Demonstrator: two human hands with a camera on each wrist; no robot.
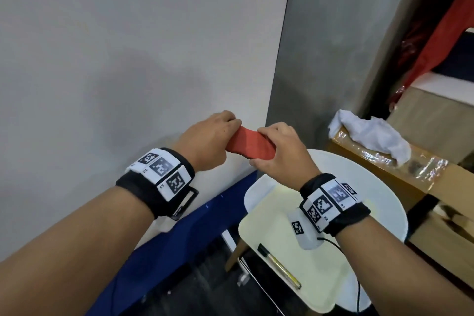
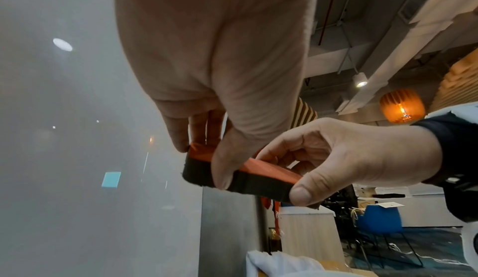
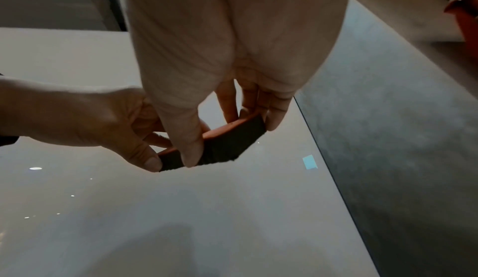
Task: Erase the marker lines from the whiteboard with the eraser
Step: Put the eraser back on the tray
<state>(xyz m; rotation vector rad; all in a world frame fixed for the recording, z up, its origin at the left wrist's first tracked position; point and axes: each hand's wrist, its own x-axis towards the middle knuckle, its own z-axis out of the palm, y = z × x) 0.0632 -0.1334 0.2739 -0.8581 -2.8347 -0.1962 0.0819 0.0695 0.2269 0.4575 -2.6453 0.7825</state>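
Note:
A red-backed eraser with a dark felt pad is held in the air in front of the whiteboard, near its lower right corner. My left hand pinches its left end between thumb and fingers. My right hand grips its right end the same way. In the right wrist view the eraser shows its dark felt side, with a thumb on it from each hand. No marker lines show on the whiteboard surface that I see.
A round white stool stands below my right hand, and a pale tray with a yellow marker lies on it. A taped cardboard box with a white cloth is at the right. Grey wall borders the board.

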